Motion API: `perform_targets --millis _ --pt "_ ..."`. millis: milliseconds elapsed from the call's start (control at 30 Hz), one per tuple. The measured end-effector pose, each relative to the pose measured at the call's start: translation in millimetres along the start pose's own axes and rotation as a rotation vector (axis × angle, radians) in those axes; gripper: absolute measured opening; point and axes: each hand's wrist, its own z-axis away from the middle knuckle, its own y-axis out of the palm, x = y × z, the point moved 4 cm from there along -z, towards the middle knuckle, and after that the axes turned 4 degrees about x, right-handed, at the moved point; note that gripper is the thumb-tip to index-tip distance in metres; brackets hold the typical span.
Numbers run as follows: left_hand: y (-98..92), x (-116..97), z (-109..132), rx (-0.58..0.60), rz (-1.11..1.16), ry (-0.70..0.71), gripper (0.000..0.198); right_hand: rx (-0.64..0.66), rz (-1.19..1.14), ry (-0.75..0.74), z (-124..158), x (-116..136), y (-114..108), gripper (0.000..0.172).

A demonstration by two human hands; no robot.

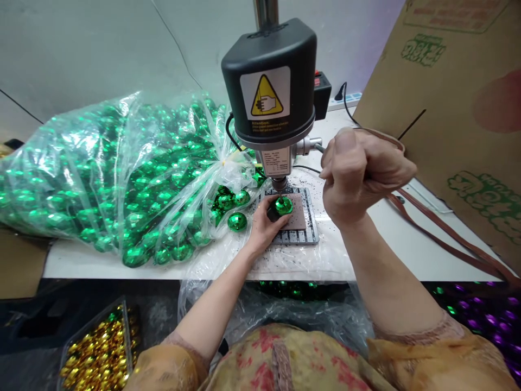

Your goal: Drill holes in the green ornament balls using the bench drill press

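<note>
My left hand (266, 220) is closed round a dark holder, in which a shiny green faceted ball (284, 205) sits under the drill chuck (279, 183). The ball and holder rest over a brown board (298, 213) on the slotted metal base (311, 231). Raised on the right, my right hand (354, 171) is wrapped in a fist round the feed lever (318, 146) of the black-topped drill press (268, 81). Most of the lever is hidden by the fingers. One loose green ball (237, 221) lies left of my left hand.
A clear plastic bag (122, 179) full of green balls covers the table's left side. To the right stand a cardboard box (459, 108) and a brown strap (443, 228). Dark shavings dot the white table (378, 244). Gold balls (97, 353) fill a bin below left; purple balls (492, 320) lie below right.
</note>
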Motion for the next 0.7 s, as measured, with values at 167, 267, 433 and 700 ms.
perform_targets --millis 167,267,433,700 --pt "0.3 -0.9 0.4 0.002 0.007 -0.001 0.050 -0.002 -0.013 -0.062 8.7 -1.3 -3.3 0.051" --pt "0.3 -1.4 0.7 0.005 0.008 -0.005 0.050 -0.012 -0.036 -0.080 12.4 -2.6 -3.9 0.051" --pt "0.3 -1.3 0.6 0.005 -0.007 0.005 0.050 -0.056 -0.049 -0.123 15.9 -6.0 -3.6 0.050" --pt "1.3 0.2 1.5 0.002 0.020 0.003 0.051 0.033 -0.057 -0.173 26.3 -8.4 -11.8 0.049"
